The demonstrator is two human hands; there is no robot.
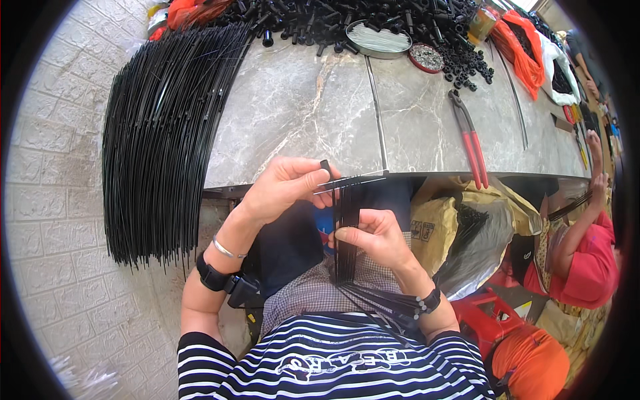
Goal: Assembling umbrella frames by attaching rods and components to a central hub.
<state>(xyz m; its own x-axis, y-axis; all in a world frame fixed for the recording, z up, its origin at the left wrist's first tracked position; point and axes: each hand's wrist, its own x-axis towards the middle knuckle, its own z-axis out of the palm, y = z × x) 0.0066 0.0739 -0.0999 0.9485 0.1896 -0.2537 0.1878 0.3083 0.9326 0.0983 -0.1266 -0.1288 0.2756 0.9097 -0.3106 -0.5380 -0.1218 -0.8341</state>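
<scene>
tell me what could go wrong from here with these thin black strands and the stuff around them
The thin, straight black strands might fan apart if the right hand loosens its pinch.

The red-handled metal pliers jut past the grey marbled tabletop's front edge; a bump could knock them off.

The big sheaf of long black rods also overhangs that edge; the left forearm may snag it.

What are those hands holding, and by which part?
The right hand pinches a flat bundle of thin black strips around mid-length; the left hand pinches a small black piece below its top end.
</scene>
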